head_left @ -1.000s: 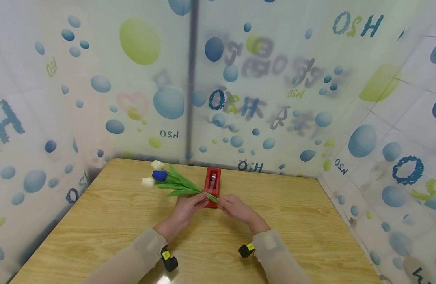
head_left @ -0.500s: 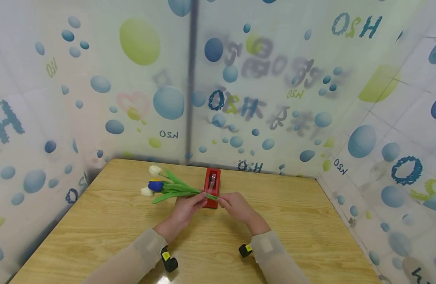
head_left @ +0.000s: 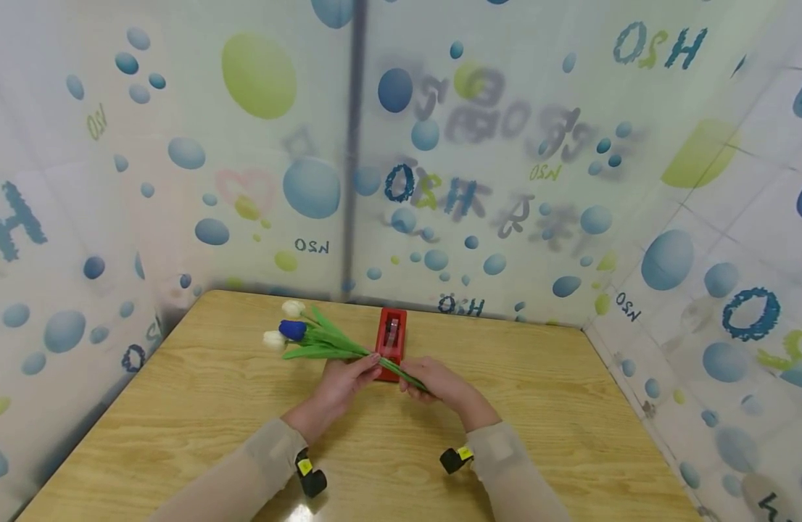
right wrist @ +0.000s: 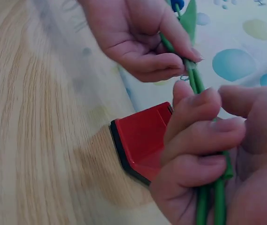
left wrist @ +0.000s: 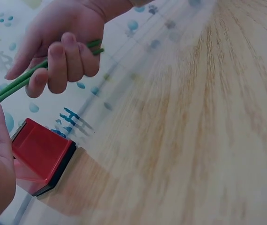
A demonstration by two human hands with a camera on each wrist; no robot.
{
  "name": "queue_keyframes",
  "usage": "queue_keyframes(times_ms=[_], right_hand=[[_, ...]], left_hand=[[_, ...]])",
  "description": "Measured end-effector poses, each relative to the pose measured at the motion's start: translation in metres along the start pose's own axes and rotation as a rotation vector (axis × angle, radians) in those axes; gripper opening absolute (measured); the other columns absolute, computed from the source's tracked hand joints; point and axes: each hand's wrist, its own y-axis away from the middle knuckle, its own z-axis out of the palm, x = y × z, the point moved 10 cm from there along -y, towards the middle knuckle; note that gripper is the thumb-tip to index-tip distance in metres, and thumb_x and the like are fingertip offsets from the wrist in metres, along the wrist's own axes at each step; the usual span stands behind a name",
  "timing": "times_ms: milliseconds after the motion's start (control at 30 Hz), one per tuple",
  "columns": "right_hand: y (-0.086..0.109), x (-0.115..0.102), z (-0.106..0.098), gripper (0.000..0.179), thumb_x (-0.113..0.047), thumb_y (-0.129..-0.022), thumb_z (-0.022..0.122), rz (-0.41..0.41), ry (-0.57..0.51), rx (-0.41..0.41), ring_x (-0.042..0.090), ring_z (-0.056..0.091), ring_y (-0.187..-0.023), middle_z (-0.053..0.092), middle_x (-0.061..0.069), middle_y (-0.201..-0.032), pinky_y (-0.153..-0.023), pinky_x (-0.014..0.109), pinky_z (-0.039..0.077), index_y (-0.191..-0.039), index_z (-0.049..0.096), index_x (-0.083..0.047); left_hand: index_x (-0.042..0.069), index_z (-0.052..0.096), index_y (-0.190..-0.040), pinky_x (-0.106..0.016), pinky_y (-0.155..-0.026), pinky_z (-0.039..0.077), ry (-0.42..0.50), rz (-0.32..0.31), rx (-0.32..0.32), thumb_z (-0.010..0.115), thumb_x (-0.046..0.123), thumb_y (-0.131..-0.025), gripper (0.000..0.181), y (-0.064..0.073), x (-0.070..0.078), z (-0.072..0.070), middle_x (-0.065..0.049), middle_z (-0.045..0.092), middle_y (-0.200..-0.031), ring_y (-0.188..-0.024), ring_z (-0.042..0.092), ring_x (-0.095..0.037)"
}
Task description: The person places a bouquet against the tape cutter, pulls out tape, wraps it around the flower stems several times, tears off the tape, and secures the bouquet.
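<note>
A bunch of tulips [head_left: 292, 330], one blue and two white heads showing with long green leaves, lies across both hands in the head view, heads to the left. My left hand [head_left: 339, 389] pinches the green stems [left wrist: 16, 86] just below the leaves. A pale, shiny patch shows on the stems beside its thumb in the right wrist view. The fingers of my right hand [head_left: 442, 382] curl round the lower stems, whose cut ends pass through the palm. Behind and below the hands stands a red tape dispenser [right wrist: 140, 138] with a toothed edge, partly hidden by the fingers.
The wooden table [head_left: 538, 406] reaches to a patterned curtain [head_left: 505, 181] at the back and sides. Black wrist cameras [head_left: 312, 478] are strapped under both sleeves.
My right hand has gone from pinching the stem ends to curling round the stems, which now run further into it. The flower heads swung down, then up again. The left hand stayed put.
</note>
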Motion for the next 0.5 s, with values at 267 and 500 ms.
queue_keyframes(times_ms=[267,500], right_hand=[[0.006,0.019,0.008,0.060,-0.048,-0.117,0.030,0.188,-0.220,-0.092,0.001,0.031,-0.047,0.044,-0.011,-0.059,-0.044,0.019,0.027,-0.093,0.070,-0.011],[0.003,0.023,0.018,0.049,-0.038,-0.118,0.029,0.194,-0.341,-0.176,0.001,0.029,-0.047,0.037,-0.012,-0.061,-0.046,0.019,0.025,-0.088,0.059,-0.014]], left_hand=[[-0.003,0.068,-0.111,-0.024,-0.084,0.066,-0.026,0.002,-0.087,0.063,-0.005,-0.103,0.009,-0.002,-0.002,0.005,0.003,0.076,-0.092,-0.087,0.075,-0.010],[-0.007,0.064,-0.119,-0.024,-0.084,0.067,-0.016,-0.003,-0.067,0.063,-0.005,-0.103,0.016,-0.001,-0.002,0.002,0.002,0.076,-0.093,-0.089,0.076,-0.010]])
